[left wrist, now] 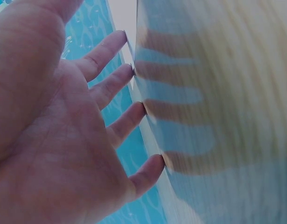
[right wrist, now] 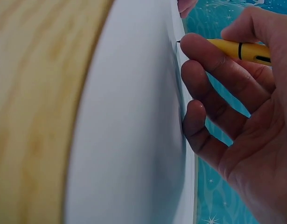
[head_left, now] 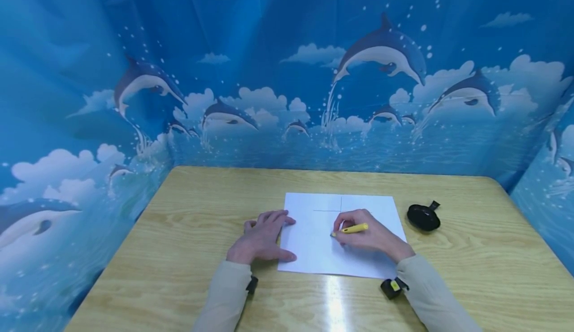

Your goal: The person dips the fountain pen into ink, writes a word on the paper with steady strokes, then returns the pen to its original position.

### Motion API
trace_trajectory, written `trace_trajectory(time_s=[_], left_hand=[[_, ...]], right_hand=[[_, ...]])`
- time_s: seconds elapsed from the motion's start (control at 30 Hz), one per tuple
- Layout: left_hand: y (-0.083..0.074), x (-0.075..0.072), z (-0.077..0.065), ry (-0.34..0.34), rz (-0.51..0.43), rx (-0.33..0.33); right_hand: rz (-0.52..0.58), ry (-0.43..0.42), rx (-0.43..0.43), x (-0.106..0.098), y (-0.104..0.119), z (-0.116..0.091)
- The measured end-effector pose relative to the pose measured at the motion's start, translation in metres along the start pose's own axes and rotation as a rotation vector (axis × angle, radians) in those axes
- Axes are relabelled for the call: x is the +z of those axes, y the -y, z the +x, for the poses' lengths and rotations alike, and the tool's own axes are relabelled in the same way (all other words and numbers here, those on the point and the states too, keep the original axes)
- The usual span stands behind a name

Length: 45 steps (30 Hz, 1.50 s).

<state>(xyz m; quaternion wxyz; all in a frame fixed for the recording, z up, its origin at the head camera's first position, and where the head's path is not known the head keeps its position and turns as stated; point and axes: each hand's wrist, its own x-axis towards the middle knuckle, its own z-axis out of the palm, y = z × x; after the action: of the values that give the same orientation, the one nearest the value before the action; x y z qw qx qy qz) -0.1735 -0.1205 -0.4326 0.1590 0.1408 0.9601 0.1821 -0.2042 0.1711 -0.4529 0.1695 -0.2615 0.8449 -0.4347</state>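
A white sheet of paper (head_left: pixel 309 252) lies on the wooden table, with thin lines (head_left: pixel 329 210) crossing near its upper part. My right hand (head_left: pixel 363 230) pinches a yellow pen (head_left: pixel 356 228) over the middle of the sheet. In the right wrist view the tip of the pen (right wrist: pixel 246 50) is right at the paper (right wrist: pixel 129 116), and the other fingers curl loosely beside it. My left hand (head_left: pixel 264 240) rests with spread fingers at the sheet's left edge. The left wrist view shows its fingertips (left wrist: pixel 138 109) touching down on the glossy surface.
A small black pan (head_left: pixel 423 217) with a short handle sits on the table (head_left: pixel 188 222) to the right of the paper. Behind and beside the table hangs a blue curtain (head_left: pixel 269 73) printed with dolphins. Black devices are strapped at both wrists.
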Motion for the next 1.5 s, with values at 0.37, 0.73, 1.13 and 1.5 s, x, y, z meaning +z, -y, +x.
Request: trace_trajectory(time_s=[0.37,0.73,1.13,1.5], left_hand=[[0.001,-0.001,0.001,-0.002,-0.009,0.003],[0.001,0.000,0.001,0.002,0.002,0.005],[0.002,0.001,0.001,0.000,0.014,0.006],[0.001,0.002,0.001,0.004,0.018,-0.003]], right_hand=[[-0.001,0.012,-0.015,0.000,0.001,0.001],[0.017,0.017,-0.025,0.003,0.001,0.001],[0.022,0.012,-0.062,0.009,0.002,0.000],[0.063,0.036,-0.054,0.014,0.010,-0.001]])
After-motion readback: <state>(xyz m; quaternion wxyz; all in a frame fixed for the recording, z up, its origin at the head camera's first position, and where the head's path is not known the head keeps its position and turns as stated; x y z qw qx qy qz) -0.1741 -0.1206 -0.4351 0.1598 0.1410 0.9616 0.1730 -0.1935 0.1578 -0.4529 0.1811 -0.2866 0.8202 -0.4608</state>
